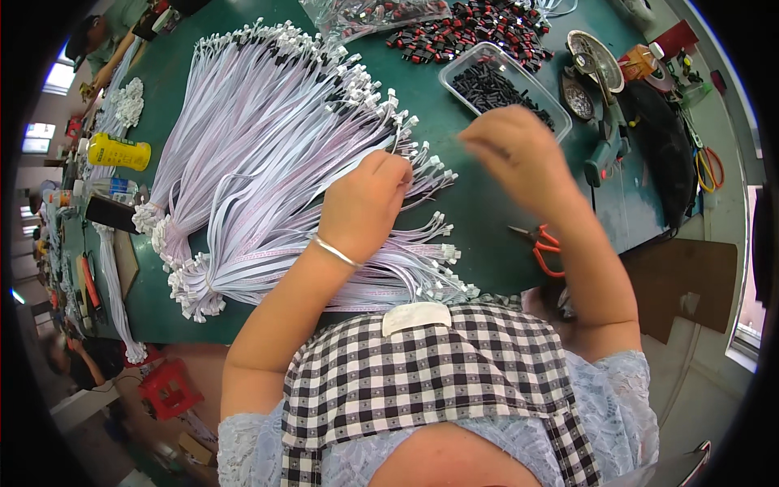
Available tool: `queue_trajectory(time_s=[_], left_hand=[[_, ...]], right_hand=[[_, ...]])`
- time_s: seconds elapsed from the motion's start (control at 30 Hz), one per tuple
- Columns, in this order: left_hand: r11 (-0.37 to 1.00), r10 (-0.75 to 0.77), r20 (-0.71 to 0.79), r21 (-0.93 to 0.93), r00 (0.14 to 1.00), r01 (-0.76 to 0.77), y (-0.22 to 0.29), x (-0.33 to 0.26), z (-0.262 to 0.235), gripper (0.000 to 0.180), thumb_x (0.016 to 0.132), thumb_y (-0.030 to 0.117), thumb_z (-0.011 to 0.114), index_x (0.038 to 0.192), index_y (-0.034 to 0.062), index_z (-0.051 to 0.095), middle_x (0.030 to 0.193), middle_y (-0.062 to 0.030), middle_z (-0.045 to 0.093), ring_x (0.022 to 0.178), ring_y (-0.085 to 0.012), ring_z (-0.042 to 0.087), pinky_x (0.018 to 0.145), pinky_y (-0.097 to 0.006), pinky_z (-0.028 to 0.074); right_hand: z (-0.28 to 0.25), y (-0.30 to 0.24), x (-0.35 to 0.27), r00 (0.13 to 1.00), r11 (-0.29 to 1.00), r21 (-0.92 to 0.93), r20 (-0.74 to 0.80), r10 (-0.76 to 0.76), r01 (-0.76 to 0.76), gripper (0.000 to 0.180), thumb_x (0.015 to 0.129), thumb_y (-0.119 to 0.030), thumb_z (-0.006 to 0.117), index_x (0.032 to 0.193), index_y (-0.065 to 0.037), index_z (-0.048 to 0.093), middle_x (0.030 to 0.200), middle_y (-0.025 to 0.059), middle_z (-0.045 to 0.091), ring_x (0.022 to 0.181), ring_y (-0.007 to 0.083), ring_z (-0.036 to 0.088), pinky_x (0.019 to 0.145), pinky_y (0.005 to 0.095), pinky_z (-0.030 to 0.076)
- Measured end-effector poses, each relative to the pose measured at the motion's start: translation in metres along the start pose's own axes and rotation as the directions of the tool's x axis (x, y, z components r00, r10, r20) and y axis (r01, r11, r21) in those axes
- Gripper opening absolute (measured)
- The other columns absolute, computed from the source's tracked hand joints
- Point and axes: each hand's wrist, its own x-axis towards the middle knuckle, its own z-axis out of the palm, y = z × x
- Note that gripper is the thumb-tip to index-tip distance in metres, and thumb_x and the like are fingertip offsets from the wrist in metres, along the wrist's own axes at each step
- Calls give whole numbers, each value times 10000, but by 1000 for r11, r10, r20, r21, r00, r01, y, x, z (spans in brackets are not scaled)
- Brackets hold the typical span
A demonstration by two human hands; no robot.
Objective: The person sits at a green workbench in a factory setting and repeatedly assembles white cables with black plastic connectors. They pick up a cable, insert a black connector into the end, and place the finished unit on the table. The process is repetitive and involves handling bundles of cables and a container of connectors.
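Observation:
A broad fan of white and pale pink ribbon cables (251, 138) with white connectors at both ends lies across the table. Over its right side, my left hand (365, 199) is closed in a pinch on a cable end, with a thin dark wire showing by the fingertips. My right hand (519, 162), slightly blurred, hovers at the near edge of a clear plastic tub (560, 122) of short black tubes (495, 88). Its thumb and fingers are pressed together; whatever they hold is too small or hidden to make out.
Red-handled snips (548, 250) lie below my right hand. A teal glue gun (604, 154), metal dish (596, 61) and orange scissors (710, 169) are at right. Red-and-black parts (479, 32) are heaped at the back. A yellow bottle (119, 152) stands left; co-workers are beyond.

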Motion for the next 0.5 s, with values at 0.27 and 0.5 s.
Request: queue_trajectory(time_s=[0.27,0.5], left_hand=[[998,57,186,-10,981,-57,28,-11,-19,90,741,103,678,803,84,616,775,-55,581,675,-248,589,576,-333,476],[995,80,306,25,949,-92,22,-17,-12,85,751,96,649,830,80,623,767,-68,577,736,-256,584,633,-359,470]], right_hand=[[-17,64,0,976,878,-477,205,75,33,153,757,-136,656,892,-64,654,831,91,621,847,292,588,764,403,458],[-12,69,7,935,928,-361,285,210,-98,135,747,-112,625,852,-28,625,850,121,601,879,318,572,786,410,455]])
